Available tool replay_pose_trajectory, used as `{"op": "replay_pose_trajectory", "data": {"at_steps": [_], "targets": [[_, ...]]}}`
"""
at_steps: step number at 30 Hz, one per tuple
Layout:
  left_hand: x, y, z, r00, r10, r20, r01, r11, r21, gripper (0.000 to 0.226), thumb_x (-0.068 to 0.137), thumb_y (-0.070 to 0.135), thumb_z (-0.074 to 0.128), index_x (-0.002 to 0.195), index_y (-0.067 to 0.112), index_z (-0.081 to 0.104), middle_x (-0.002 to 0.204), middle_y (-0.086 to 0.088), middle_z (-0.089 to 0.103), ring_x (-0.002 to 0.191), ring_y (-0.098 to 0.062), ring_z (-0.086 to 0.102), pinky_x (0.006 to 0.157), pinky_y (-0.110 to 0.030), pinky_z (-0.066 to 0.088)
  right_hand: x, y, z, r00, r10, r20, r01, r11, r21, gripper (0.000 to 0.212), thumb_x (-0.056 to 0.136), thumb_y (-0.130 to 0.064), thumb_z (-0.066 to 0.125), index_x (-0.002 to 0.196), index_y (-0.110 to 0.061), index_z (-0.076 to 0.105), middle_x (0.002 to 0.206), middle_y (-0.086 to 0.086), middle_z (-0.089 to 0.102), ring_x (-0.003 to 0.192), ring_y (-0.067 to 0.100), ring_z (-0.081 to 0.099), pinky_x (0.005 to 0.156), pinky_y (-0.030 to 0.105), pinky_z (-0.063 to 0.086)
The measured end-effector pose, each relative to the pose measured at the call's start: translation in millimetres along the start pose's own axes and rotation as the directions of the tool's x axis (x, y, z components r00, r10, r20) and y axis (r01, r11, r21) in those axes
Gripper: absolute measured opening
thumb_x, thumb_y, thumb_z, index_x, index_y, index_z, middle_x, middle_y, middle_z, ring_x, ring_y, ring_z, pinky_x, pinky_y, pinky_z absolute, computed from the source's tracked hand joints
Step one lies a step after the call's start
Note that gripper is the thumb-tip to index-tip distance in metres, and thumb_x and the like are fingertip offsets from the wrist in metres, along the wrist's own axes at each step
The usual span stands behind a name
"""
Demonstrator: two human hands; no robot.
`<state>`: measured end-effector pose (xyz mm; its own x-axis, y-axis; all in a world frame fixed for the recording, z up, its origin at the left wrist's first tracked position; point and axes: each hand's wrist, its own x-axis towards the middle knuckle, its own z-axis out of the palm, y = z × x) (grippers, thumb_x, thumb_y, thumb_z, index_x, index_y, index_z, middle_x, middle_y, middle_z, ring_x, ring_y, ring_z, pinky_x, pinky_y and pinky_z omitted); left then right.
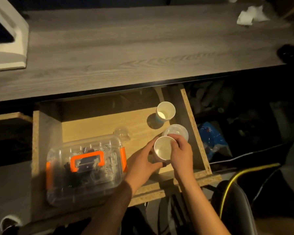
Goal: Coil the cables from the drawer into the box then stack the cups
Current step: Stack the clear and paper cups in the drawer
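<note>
STEP: stacking cups in drawer (200, 133) | GRIP: left hand (143, 160) and right hand (181, 154) both curled round near cup (162, 149) | NEXT: keep upright — lower squarely into white cup (180, 131) behind; far cup (165, 110) waits.

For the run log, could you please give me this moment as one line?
phase: stacking cups | left hand + right hand: hold paper cup | two cups loose in drawer | box: closed, cables inside

Single head-worn view, steeply downward and forward, close above the open drawer (109, 126).
</note>
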<state>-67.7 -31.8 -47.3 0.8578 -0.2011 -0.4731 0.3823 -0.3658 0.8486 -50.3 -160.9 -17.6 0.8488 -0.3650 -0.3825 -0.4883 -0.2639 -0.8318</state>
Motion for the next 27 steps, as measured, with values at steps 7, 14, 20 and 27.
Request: {"op": "replay_pose_trajectory", "data": {"at_steps": [7, 14, 20, 27], "targets": [[10.8, -15.5, 20.6, 0.981, -0.144, 0.131, 0.168, 0.966, -0.197, 0.058, 0.076, 0.062, 0.072, 0.13, 0.055, 0.052, 0.129, 0.015, 0.063, 0.121, -0.013, 0.059, 0.102, -0.05, 0.05, 3.8, 31.2, -14.8, 0.998, -0.053, -0.04, 0.052, 0.998, -0.027, 0.023, 0.095, -0.006, 0.056, 0.098, -0.025, 0.069, 0.095, -0.013, 0.069, 0.091, -0.002, 0.062, 0.077, 0.009, 0.046], [13.6, -14.2, 43.1, 0.952, -0.298, -0.066, 0.297, 0.955, -0.019, 0.041, 0.086, 0.042, 0.039, 0.119, 0.052, 0.061, 0.122, 0.01, 0.066, 0.112, -0.02, 0.061, 0.096, -0.048, 0.054, 4.3, 43.0, -23.2, 0.994, -0.057, -0.096, 0.063, 0.997, 0.051, 0.027, 0.093, -0.006, 0.061, 0.112, -0.024, 0.067, 0.108, -0.012, 0.067, 0.101, -0.002, 0.062, 0.088, 0.018, 0.05], [7.2, -0.1, 43.2, 0.958, -0.223, -0.181, 0.256, 0.949, 0.183, 0.039, 0.1, 0.011, 0.043, 0.134, 0.021, 0.058, 0.133, -0.002, 0.062, 0.123, -0.023, 0.055, 0.107, -0.038, 0.045, 25.8, 43.6, -20.9, 0.968, 0.032, -0.248, -0.046, 0.998, -0.052, 0.049, 0.095, -0.027, 0.06, 0.141, -0.021, 0.045, 0.135, -0.004, 0.048, 0.119, 0.012, 0.052, 0.102, 0.032, 0.046], [7.4, 13.7, 41.1, 0.957, -0.1, -0.272, 0.193, 0.921, 0.337, 0.039, 0.101, 0.012, 0.045, 0.138, 0.016, 0.056, 0.125, -0.008, 0.067, 0.114, -0.026, 0.063, 0.094, -0.034, 0.052, 50.2, 39.6, -9.7, 0.984, 0.113, -0.137, -0.132, 0.981, -0.141, 0.048, 0.094, -0.025, 0.063, 0.138, -0.009, 0.051, 0.128, 0.008, 0.062, 0.118, 0.025, 0.06, 0.095, 0.034, 0.051]]}}
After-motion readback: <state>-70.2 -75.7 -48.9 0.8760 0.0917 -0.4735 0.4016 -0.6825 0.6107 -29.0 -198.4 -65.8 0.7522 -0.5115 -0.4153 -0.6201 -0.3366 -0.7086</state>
